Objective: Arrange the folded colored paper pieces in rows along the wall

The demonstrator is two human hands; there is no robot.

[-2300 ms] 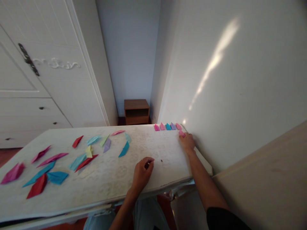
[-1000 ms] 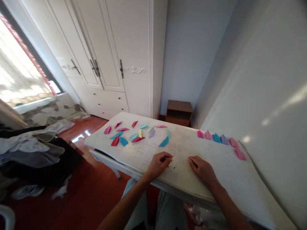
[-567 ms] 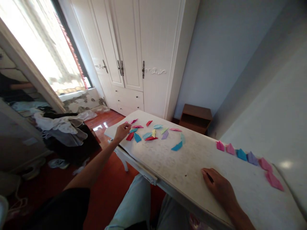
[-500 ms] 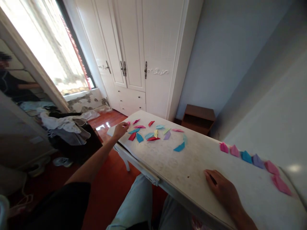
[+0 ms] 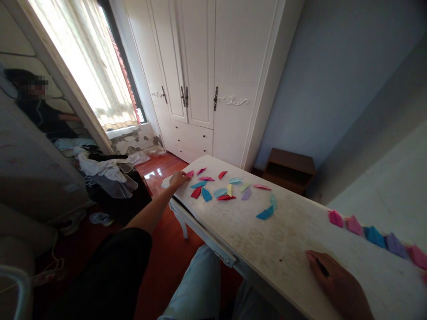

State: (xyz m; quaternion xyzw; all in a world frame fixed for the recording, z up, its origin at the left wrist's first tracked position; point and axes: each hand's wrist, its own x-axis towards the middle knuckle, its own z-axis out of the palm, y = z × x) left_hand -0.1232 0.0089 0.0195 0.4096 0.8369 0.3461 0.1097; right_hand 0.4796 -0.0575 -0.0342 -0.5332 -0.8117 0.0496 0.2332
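My left hand [image 5: 178, 179] reaches to the far left end of the white table [image 5: 293, 240]. Its fingertips are closed on a pink folded paper [image 5: 190, 174] at the edge of a scatter of folded pieces. That scatter includes a red piece [image 5: 196, 192] and a blue piece [image 5: 266, 214]. My right hand [image 5: 336, 289] lies palm down near the table's front edge and holds nothing. A row of folded pieces runs along the wall side, from a pink one [image 5: 335, 218] past a blue one [image 5: 375, 236] to a purple one [image 5: 395, 245].
A white wardrobe [image 5: 200, 80] stands behind the table, with a brown nightstand [image 5: 288, 171] beside it. A pile of clothes [image 5: 106, 171] lies on the red floor under a bright window [image 5: 86, 75]. Another person [image 5: 43, 118] is at the far left. A wall [image 5: 383, 186] borders the table's right side.
My right hand left the pink piece at the row's end and came to rest near the front edge. My left arm stretched out to the pink paper at the table's far left; the view turned left.
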